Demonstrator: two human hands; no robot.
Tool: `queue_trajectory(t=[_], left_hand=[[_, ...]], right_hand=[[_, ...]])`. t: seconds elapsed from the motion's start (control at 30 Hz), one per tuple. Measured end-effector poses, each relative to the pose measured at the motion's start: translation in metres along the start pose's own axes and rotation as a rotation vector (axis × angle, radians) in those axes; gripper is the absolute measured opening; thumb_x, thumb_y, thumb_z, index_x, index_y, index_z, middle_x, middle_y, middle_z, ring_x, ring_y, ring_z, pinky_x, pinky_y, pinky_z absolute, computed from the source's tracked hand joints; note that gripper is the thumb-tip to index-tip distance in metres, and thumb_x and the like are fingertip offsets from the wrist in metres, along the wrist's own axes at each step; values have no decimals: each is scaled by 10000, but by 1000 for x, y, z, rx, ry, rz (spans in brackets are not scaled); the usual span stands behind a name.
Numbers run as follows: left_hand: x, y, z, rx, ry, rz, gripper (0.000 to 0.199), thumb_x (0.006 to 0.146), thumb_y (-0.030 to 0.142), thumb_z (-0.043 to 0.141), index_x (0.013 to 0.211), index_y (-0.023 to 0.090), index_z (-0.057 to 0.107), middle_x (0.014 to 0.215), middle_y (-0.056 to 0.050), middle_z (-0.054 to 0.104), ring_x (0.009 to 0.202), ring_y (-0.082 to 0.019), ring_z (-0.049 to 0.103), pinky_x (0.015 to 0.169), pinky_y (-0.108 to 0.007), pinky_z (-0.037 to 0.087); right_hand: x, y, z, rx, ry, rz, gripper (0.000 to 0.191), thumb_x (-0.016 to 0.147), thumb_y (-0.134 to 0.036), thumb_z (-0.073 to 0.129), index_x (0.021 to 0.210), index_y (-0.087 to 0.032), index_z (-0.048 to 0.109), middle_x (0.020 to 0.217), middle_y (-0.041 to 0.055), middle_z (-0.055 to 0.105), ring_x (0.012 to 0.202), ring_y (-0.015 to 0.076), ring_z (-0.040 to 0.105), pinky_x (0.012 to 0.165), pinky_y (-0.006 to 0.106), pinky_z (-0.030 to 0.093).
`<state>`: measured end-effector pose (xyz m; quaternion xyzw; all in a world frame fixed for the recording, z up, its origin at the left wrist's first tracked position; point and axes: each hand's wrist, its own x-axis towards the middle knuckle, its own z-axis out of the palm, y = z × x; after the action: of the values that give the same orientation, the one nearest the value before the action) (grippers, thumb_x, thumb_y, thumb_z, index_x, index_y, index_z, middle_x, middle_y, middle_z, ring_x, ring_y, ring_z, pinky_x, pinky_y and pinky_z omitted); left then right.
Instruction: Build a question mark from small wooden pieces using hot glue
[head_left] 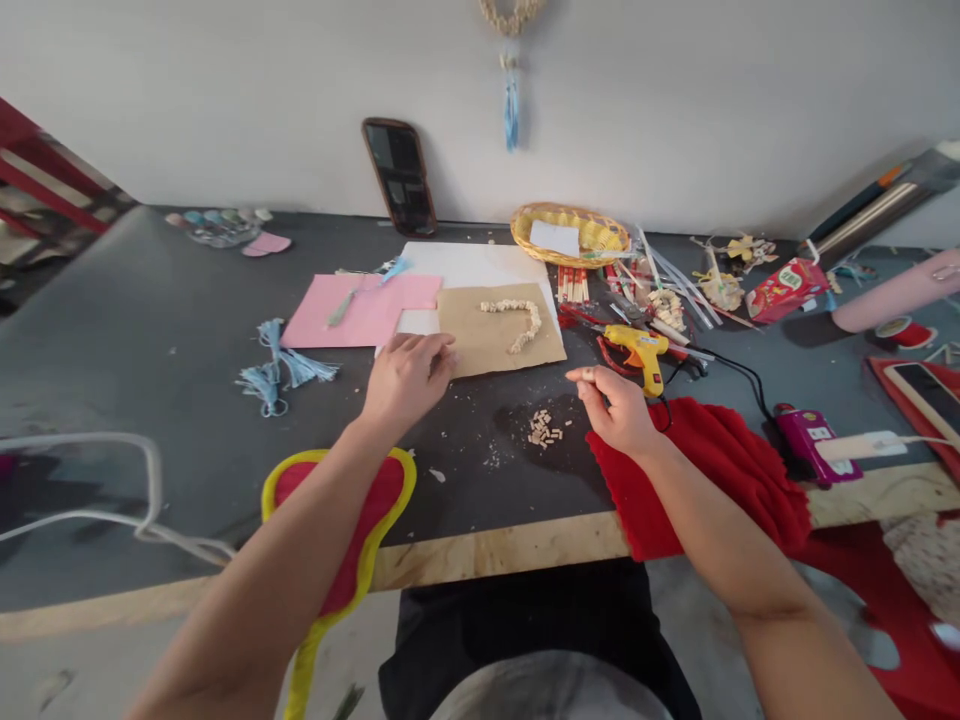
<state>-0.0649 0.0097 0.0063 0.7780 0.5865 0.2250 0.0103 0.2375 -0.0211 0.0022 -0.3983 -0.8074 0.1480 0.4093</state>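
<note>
My left hand (pixel 411 375) rests at the left edge of a brown paper sheet (pixel 472 340), its fingers loosely bent and touching the paper. On that sheet, small pale wooden pieces form a curved row (pixel 534 318), like a hook open to the left. My right hand (pixel 613 408) hovers right of the sheet, thumb and index finger pinched; a tiny pale wooden piece (pixel 588 374) seems to show at the fingertips. Below and left of it lies a loose pile of short wooden pieces (pixel 544 430). A yellow glue gun (pixel 636 350) lies just beyond my right hand.
Pink paper (pixel 352 320) and blue tassels (pixel 281 368) lie left. A phone (pixel 401 175) leans on the wall near a wicker basket (pixel 525 235). Red cloth (pixel 697 470) lies under my right forearm, beside a purple power strip (pixel 814 440). A yellow-edged red shape (pixel 386 500) overlaps the table's front edge.
</note>
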Motion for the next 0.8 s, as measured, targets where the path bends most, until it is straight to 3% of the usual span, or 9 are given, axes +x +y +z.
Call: queue_trajectory(t=[0.17,0.37,0.53,0.8], left_hand=[[-8,7,-6,62,-17,-15,329,944,379,475,1132,195,673,1020,-118,739,1080,-327,605,923,-479,461],[-13,14,-20,202,-93,-28,511,903,573,496,1254,227,629,1011,-144,726,1064,-388,589,856,-510,452],[-13,11,-17,127,-99,-22,441,941,488,454,1218,208,653,931,-126,739,999,-358,615,882,-504,440],[-14,7,-9,100,-88,22,334,952,414,469,1118,226,689,1024,-123,737,1022,-337,612,880,-490,434]], right_hand=[[-2,5,1,8,-5,36,212,980,-225,457,1038,-197,659,936,64,742,811,160,709,780,296,594],[-3,5,3,18,-46,61,205,971,-225,470,1010,-200,669,947,67,749,769,159,711,756,305,603],[-2,5,1,-5,-55,57,225,973,-232,458,1020,-199,676,912,65,749,773,163,712,758,310,605],[-1,3,1,-19,-66,49,200,969,-207,475,1026,-195,666,891,52,745,770,153,710,732,287,597]])
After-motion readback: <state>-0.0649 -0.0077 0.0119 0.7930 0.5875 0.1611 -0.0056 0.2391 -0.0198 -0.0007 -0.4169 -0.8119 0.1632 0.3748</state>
